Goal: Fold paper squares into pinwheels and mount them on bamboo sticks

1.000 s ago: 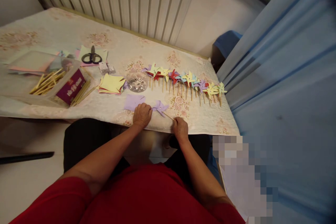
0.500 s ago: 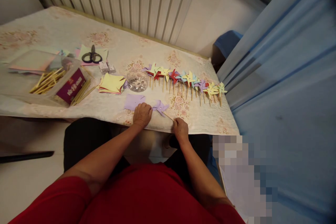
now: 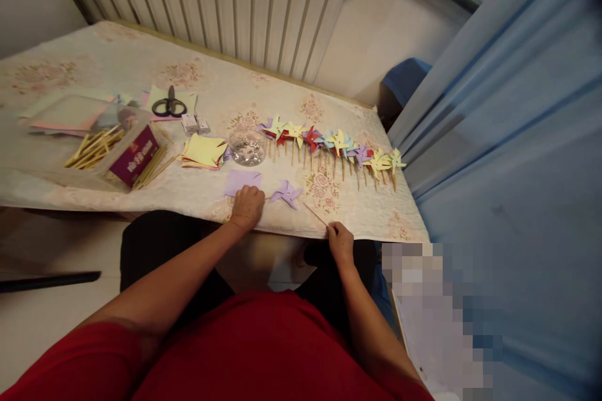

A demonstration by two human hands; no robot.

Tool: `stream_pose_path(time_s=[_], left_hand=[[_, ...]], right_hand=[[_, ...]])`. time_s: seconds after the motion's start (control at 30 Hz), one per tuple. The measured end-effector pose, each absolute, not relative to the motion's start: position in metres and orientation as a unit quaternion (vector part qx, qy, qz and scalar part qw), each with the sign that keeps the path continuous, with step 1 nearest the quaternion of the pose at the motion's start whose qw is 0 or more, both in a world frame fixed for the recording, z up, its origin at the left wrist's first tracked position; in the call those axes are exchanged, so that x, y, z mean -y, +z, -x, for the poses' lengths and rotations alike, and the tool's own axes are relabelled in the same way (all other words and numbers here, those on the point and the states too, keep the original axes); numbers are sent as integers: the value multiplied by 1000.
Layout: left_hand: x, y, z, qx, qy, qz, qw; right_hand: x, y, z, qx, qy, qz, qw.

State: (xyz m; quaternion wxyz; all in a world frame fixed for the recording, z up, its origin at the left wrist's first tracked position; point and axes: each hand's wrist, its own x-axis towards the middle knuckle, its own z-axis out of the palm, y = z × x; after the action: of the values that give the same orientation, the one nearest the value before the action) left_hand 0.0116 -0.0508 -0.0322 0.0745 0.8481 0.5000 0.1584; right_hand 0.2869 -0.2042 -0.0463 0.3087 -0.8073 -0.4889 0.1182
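Behind the table [image 3: 141, 69], covered with a floral cloth, a white radiator [image 3: 263, 6] is seen, and a blue curtain [image 3: 508, 138] hangs at the right. Near the front edge, a purple pinwheel [image 3: 286, 192] lies flat on the cloth. The left hand [image 3: 246, 207] is closed beside it, fingers touching its left side and partly resting on a purple paper square [image 3: 241, 180]. The right hand [image 3: 341, 243] is at the table's edge, pinched on the end of a thin wooden stick [image 3: 316, 215], whose tip points toward the pinwheel but is apart from it. Farther back, a row of coloured pinwheels [image 3: 333, 144] on sticks is laid out. To their left are set a clear bowl [image 3: 247, 147], yellow papers [image 3: 203, 151], scissors [image 3: 169, 106] and a box of sticks [image 3: 110, 150].
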Motion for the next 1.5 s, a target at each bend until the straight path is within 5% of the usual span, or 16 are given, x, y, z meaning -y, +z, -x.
stream_pose_path(time_s=[0.5, 1.03, 1.2, 1.5], left_hand=[[27, -5, -12, -410, 130, -902, 24], [-38, 12, -53, -182, 96, -978, -41], [-47, 5, -58, -226, 99, -969, -27], [16, -27, -68, -439, 300, -837, 128]], right_hand=[[197, -53, -306, 381, 237, 772, 451], [172, -50, -347, 544, 129, 740, 374], [171, -53, -348, 545, 111, 741, 377], [172, -49, -343, 563, 82, 745, 349]])
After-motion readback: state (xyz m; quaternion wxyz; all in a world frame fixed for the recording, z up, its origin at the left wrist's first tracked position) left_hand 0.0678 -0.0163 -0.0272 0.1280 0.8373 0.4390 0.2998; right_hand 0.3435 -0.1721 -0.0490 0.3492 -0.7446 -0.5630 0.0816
